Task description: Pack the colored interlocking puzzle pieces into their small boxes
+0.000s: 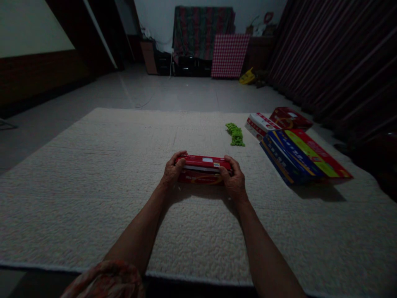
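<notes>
A red cardboard box point(201, 177) sits in front of me on the pale quilted mat point(118, 165). My left hand point(173, 169) grips its left end, with the thumb on the front upper edge. Around the right end, my right hand point(234, 178) is closed in the same way. A white strip shows along the box's front below the red top, and a small pale label is on the top. The far side of the box is hidden, as are some of my fingertips.
Bright green plastic pieces point(236, 135) lie beyond the box to the right. Farther right are a blue, yellow and red carton point(305, 155), a white-and-red box point(262, 124) and another dark red box point(290, 118). A dark curtain point(341, 62) hangs at the right.
</notes>
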The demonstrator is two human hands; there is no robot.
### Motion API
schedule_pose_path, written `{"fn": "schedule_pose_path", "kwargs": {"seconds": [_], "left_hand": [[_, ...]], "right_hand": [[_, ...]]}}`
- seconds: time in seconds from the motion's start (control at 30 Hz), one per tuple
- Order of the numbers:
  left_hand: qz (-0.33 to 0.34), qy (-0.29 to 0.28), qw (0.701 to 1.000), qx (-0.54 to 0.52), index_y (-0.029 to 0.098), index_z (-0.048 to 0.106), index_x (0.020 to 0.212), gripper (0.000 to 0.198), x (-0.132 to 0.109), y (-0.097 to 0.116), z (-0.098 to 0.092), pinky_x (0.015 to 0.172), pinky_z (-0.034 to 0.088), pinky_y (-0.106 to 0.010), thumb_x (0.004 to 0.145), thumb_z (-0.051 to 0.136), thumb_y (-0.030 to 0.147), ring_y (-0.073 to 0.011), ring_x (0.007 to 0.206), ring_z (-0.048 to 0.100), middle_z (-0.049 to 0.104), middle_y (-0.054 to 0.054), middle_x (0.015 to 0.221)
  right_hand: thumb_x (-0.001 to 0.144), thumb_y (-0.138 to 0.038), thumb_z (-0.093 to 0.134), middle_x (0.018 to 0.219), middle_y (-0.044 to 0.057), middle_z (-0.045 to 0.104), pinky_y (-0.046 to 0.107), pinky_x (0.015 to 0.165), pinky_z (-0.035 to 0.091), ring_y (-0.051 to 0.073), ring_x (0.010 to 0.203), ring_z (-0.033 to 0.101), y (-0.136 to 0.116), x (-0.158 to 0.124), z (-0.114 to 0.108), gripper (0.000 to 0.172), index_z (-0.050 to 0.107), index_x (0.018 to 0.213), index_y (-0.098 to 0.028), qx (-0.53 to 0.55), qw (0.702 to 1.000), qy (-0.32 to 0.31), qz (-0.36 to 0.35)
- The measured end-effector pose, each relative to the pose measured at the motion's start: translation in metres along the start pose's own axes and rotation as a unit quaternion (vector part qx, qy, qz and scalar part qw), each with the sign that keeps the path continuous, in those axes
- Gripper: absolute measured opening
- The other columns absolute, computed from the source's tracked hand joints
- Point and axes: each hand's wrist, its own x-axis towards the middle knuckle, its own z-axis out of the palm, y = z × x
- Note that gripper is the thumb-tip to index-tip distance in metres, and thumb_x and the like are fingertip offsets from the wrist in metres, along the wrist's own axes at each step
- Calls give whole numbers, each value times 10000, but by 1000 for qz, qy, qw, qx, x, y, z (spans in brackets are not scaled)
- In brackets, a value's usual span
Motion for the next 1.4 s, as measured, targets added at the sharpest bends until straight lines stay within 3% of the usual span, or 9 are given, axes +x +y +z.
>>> {"fn": "schedule_pose_path", "kwargs": {"seconds": [0.27,0.53,0.7,0.83,1.03,1.2,1.4], "left_hand": [[-15,-7,1000,-3,226,634,1189,599,-2,6,4,786,552,-370,776,644,659,-232,904,656,675,-76,1099],[6,-33,999,-17,278,623,1204,609,2,-2,2,890,512,-442,796,559,725,-274,985,651,666,-86,1136],[-29,-26,997,-64,298,633,1201,605,-5,3,3,990,490,-487,821,496,748,-311,1148,603,638,-84,1274],[-65,-55,990,-115,302,612,1250,512,-4,4,-1,998,501,-506,868,531,633,-316,1209,589,586,-74,1381],[-42,-40,993,-98,272,608,1281,549,1,2,-2,981,519,-498,883,503,636,-313,1171,619,621,-102,1337],[-48,-28,993,-105,229,626,1261,602,1,-1,-3,919,546,-482,829,586,647,-295,1013,683,689,-118,1198],[-38,-45,992,-108,221,640,1227,643,-1,-2,-7,947,521,-465,753,669,654,-293,1046,679,686,-117,1209]], "right_hand": [[824,-501,659,1306,122,598,449,1007,485,269,1193,570,-1,1,-1,479,636,1211,-218,1,1000,0,4],[843,-481,644,1309,121,591,459,1010,480,268,1199,564,-1,0,-1,455,625,1215,-220,-3,1000,-4,-1],[842,-470,649,1298,114,595,475,1019,472,271,1203,560,1,0,-2,435,628,1207,-235,-6,1000,-4,-4],[842,-473,648,1294,118,596,479,1013,477,273,1199,565,1,0,-1,442,627,1211,-230,-3,1000,-2,-4],[849,-472,640,1291,117,604,476,1018,472,272,1208,560,-1,1,-2,426,636,1201,-233,-8,1000,1,-7],[847,-479,634,1285,127,609,430,911,534,277,1185,576,-4,0,-2,413,641,1169,-220,-8,1000,-2,-6],[840,-480,632,1286,132,606,417,886,545,276,1172,586,-5,0,-2,422,640,1168,-214,1,1000,3,5]]}}
